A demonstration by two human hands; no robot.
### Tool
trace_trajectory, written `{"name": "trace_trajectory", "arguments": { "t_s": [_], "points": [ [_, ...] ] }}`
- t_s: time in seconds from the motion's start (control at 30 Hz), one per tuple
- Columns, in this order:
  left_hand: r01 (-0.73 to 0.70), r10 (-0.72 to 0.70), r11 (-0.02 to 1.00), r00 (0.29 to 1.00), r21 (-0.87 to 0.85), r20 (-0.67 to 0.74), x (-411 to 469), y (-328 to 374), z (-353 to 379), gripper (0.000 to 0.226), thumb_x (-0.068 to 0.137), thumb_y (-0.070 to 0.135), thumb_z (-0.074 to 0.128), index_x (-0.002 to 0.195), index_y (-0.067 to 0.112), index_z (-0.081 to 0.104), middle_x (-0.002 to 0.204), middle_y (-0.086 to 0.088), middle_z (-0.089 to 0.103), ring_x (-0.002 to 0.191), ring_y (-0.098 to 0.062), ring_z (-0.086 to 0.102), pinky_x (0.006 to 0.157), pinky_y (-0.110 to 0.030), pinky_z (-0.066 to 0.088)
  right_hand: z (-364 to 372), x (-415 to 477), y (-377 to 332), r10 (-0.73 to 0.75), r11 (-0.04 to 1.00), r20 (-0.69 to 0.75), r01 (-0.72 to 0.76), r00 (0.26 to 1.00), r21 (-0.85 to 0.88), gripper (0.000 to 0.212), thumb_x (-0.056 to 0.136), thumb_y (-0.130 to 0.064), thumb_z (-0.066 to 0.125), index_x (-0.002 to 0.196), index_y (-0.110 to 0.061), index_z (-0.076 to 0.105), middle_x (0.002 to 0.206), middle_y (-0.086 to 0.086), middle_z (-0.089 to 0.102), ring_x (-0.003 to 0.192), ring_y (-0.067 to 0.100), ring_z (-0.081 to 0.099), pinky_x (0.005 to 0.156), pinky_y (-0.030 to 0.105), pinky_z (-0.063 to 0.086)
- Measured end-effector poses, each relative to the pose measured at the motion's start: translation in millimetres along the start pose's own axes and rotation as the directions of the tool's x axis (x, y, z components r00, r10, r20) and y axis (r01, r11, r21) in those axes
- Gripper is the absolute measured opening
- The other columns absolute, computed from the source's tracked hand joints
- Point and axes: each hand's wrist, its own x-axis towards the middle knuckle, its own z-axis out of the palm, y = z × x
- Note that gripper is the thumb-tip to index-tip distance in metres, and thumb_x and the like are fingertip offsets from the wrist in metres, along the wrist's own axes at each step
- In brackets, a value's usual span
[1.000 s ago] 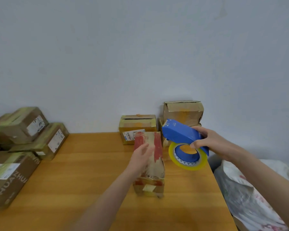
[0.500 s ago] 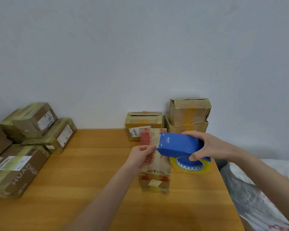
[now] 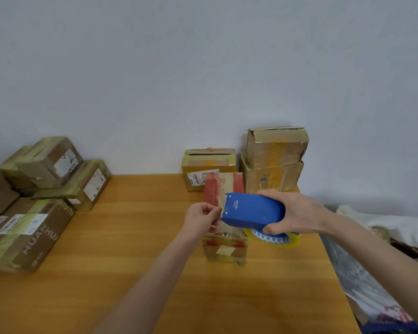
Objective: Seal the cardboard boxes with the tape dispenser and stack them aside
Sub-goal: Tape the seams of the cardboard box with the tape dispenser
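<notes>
Orange-brown wooden table [image 3: 130,237], far edge against pale wall.
- 3 o'clock: narrow cardboard box with red tape bands [image 3: 225,251].
- 1 o'clock, at wall: small yellow-taped cardboard box with white barcode label [image 3: 209,165].
- 2 o'clock, just beside it: crumpled tan cardboard box [image 3: 270,182], another crumpled box on top.
- 9 o'clock: large brown cardboard box printed HUANHUI [image 3: 32,237].
- 10 o'clock: flat green-taped cardboard box with white label [image 3: 89,186], touching large one's far corner.

A narrow red-striped cardboard box [image 3: 223,247] stands upright. The blue tape dispenser [image 3: 251,210], yellowish tape [image 3: 288,241] beneath, sits level across its top, seemingly touching. Taped boxes [image 3: 34,227] are piled left, others [image 3: 275,150] behind.
</notes>
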Motion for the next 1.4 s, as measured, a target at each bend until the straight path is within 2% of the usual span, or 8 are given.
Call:
{"name": "trace_trajectory", "arguments": {
  "t_s": [0.23, 0.37, 0.57, 0.7, 0.9, 1.07, 1.3, 1.4],
  "points": [
    [0.012, -0.001, 0.998, 0.982, 0.057, -0.188, -8.4, -24.6, -76.4, 0.016, 0.095, 0.013, 0.059, 0.082, 0.005, 0.062, 0.071, -0.007, 0.057, 0.063, -0.014, 0.055, 0.051, -0.023, 0.055, -5.3, -36.4, 31.1, 0.145, 0.988, 0.032, -0.146, 0.989, 0.057, 0.057, 0.057, -0.055, 0.068, 0.104, -0.066, 0.037, 0.093, -0.037, 0.054, 0.091, -0.019, 0.051, 0.065, 0.011, 0.043],
    [0.068, -0.055, 0.996, 0.981, 0.064, -0.185, -12.3, -44.6, -78.3, 0.018, 0.096, 0.015, 0.058, 0.084, 0.001, 0.061, 0.072, -0.008, 0.055, 0.065, -0.017, 0.054, 0.051, -0.025, 0.055, 2.9, -51.4, 53.2, 0.204, 0.97, 0.108, -0.216, 0.973, 0.111, 0.055, 0.064, -0.045, 0.074, 0.108, -0.059, 0.043, 0.103, -0.024, 0.06, 0.092, -0.009, 0.057, 0.071, 0.017, 0.047],
    [0.094, -0.081, 0.993, 0.982, 0.066, -0.173, -6.9, -53.9, -66.7, 0.021, 0.096, 0.019, 0.058, 0.084, 0.002, 0.059, 0.073, -0.008, 0.055, 0.067, -0.018, 0.055, 0.067, -0.038, 0.057, 13.5, -46.8, 68.5, 0.247, 0.962, 0.107, -0.257, 0.963, 0.092, 0.064, 0.071, -0.037, 0.079, 0.12, -0.052, 0.042, 0.104, -0.025, 0.058, 0.091, 0.0, 0.06, 0.071, 0.018, 0.045],
    [0.107, -0.092, 0.992, 0.976, 0.069, -0.197, -1.7, -61.2, -60.9, 0.022, 0.096, 0.018, 0.058, 0.08, 0.005, 0.057, 0.071, -0.006, 0.054, 0.065, -0.017, 0.054, 0.063, -0.034, 0.056, 21.8, -37.7, 73.4, 0.287, 0.955, 0.126, -0.294, 0.95, 0.044, 0.07, 0.068, -0.042, 0.077, 0.13, -0.044, 0.045, 0.107, -0.02, 0.059, 0.094, 0.009, 0.061, 0.083, 0.034, 0.053],
    [0.188, -0.167, 0.98, 0.958, 0.068, -0.234, 12.8, -76.5, -48.8, 0.021, 0.096, 0.015, 0.057, 0.077, 0.007, 0.054, 0.069, -0.006, 0.057, 0.062, -0.016, 0.053, 0.058, -0.03, 0.053, 39.1, -21.6, 70.6, 0.284, 0.959, 0.14, -0.282, 0.949, -0.03, 0.06, 0.066, -0.048, 0.073, 0.115, -0.053, 0.039, 0.099, -0.021, 0.06, 0.087, 0.004, 0.06, 0.075, 0.029, 0.052],
    [0.226, -0.2, 0.967, 0.959, 0.114, -0.201, 20.4, -89.0, -29.1, 0.024, 0.098, 0.017, 0.054, 0.075, 0.009, 0.053, 0.071, -0.005, 0.057, 0.062, -0.014, 0.052, 0.05, -0.022, 0.05, 45.2, -14.2, 70.1, 0.319, 0.947, 0.196, -0.322, 0.927, -0.022, 0.061, 0.069, -0.043, 0.074, 0.121, -0.049, 0.041, 0.103, -0.017, 0.059, 0.094, 0.009, 0.059, 0.082, 0.037, 0.053],
    [0.224, -0.164, 0.92, 0.965, 0.322, -0.203, 29.4, -85.9, -15.4, 0.006, 0.1, 0.012, 0.047, 0.102, 0.011, 0.053, 0.092, -0.009, 0.059, 0.067, -0.012, 0.053, 0.048, -0.025, 0.054, 42.4, -6.0, 68.6, 0.358, 0.933, 0.25, -0.353, 0.9, -0.067, 0.071, 0.071, -0.044, 0.072, 0.134, -0.042, 0.039, 0.112, -0.012, 0.058, 0.102, 0.016, 0.057, 0.089, 0.039, 0.052],
    [0.171, -0.116, 0.905, 0.98, 0.39, -0.161, 27.7, -77.6, -14.7, 0.046, 0.099, 0.013, 0.048, 0.142, 0.025, 0.038, 0.114, -0.008, 0.056, 0.078, -0.018, 0.058, 0.055, -0.025, 0.051, 39.5, -4.0, 67.3, 0.355, 0.935, 0.257, -0.342, 0.899, -0.095, 0.071, 0.071, -0.046, 0.071, 0.134, -0.041, 0.039, 0.113, -0.013, 0.058, 0.101, 0.015, 0.057, 0.086, 0.036, 0.052]
  ]
}}
